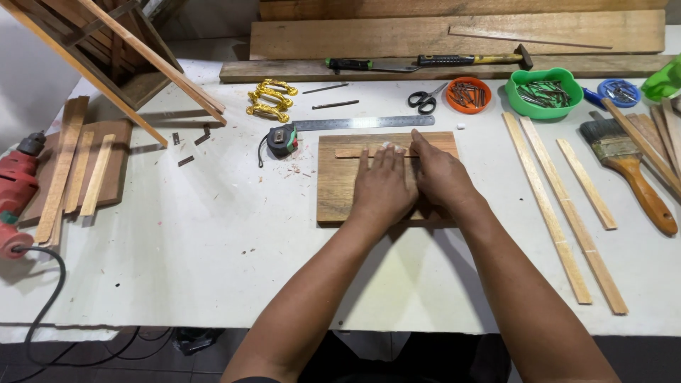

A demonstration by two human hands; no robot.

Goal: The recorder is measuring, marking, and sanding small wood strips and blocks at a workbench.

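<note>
pressing both hands, left (383, 186) and right (438, 174), flat with fingers spread on the strip (355, 152), i am keeping it square on the board (337, 191) mid-desk.

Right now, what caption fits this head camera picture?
Both hands, left and right, press a thin wooden strip onto a wooden board.

No signs, screens or printed packages in view. Nearest to packaging are three open plastic tubs along the far right of the white table: round orange plastic bowl (468, 94) of nails, wavy-edged green plastic bowl (544, 93) of nails just right of it, small round blue plastic tub (618, 92) beyond. No labels visible.
</note>
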